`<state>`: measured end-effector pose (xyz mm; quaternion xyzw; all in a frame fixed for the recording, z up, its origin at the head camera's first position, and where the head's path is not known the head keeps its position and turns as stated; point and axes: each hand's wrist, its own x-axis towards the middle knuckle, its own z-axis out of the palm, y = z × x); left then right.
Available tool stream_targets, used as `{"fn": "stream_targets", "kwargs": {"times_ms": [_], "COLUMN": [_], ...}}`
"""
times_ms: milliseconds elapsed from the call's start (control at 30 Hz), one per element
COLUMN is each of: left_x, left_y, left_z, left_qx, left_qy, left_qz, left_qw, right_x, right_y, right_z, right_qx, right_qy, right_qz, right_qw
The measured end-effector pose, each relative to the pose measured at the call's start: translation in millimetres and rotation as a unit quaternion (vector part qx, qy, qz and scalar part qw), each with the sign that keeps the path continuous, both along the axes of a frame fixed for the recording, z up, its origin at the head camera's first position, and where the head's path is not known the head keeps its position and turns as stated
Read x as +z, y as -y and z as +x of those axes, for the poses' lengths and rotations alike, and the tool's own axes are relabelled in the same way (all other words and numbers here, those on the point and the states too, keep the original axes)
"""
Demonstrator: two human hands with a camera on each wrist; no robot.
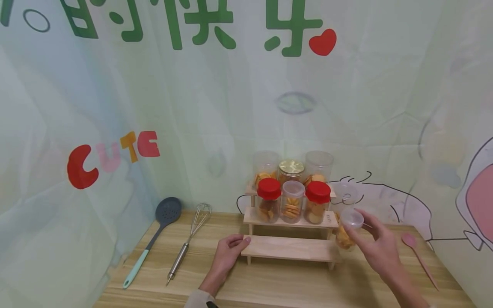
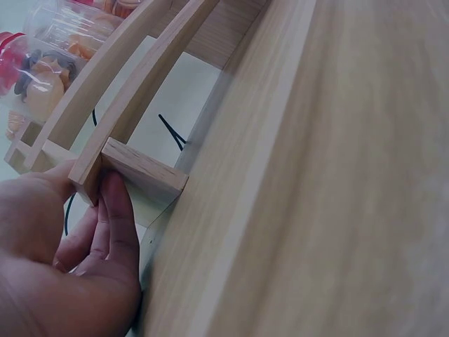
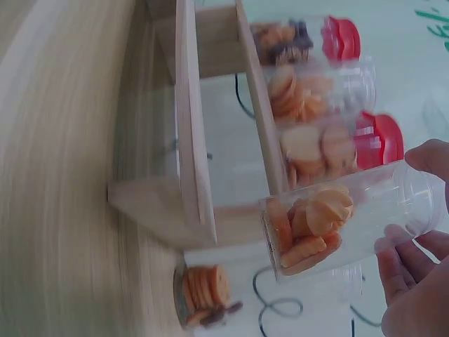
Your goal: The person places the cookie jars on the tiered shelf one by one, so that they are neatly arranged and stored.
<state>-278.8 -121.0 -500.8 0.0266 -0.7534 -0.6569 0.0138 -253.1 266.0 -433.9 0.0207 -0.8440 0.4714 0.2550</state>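
Note:
My left hand (image 1: 225, 256) pinches the left end of the lowest step of a wooden tiered rack (image 1: 289, 248). In the left wrist view its thumb lies over the board and its fingers (image 2: 118, 217) underneath. With its thumb and fingers, my right hand (image 1: 379, 246) grips a clear cookie jar (image 1: 345, 240) near its lidded top. This jar is raised beside the rack's right end and tilts in the right wrist view, cookies (image 3: 319, 217) gathered at its bottom. On the middle step stand two red-lidded jars (image 1: 269, 201) with a clear-lidded jar (image 1: 292, 205) between them.
The top step bears two tall clear jars (image 1: 319, 164) and a gold-lidded jar (image 1: 291, 169). Another cookie jar (image 3: 203, 291) stands right of the rack. A slotted turner (image 1: 155, 237) and a whisk (image 1: 188, 244) lie left, a pink spoon (image 1: 417, 256) right. A printed cloth (image 1: 215, 107) hangs behind.

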Motion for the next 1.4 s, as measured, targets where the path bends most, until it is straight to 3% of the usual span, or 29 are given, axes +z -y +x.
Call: {"fn": "stream_targets", "kwargs": {"times_ms": [367, 667, 900, 1133, 1400], "left_x": [2.7, -33.2, -36.4, -36.5, -35.1], "left_y": [0, 5, 5, 3, 5], "left_z": [0.6, -20.8, -23.6, -23.9, -21.2], "left_qx": [-0.007, 0.0, -0.004, -0.004, -0.001], "left_qy": [-0.001, 0.0, 0.001, 0.001, -0.004], "left_qz": [-0.006, -0.006, -0.006, -0.009, -0.006], "left_qw": [1.0, 1.0, 1.0, 0.9999, 1.0], "right_x": [-11.5, -19.9, -26.2, -28.8, -30.3], "right_y": [47, 98, 125, 136, 140], "right_z": [-4.4, -19.2, -28.7, -33.7, -38.2], "right_qx": [0.067, 0.13, 0.171, 0.17, 0.149], "right_qy": [0.005, 0.011, -0.003, -0.025, -0.075], "right_qz": [-0.002, -0.03, -0.047, -0.046, -0.007], "right_qw": [0.998, 0.991, 0.984, 0.984, 0.986]}}
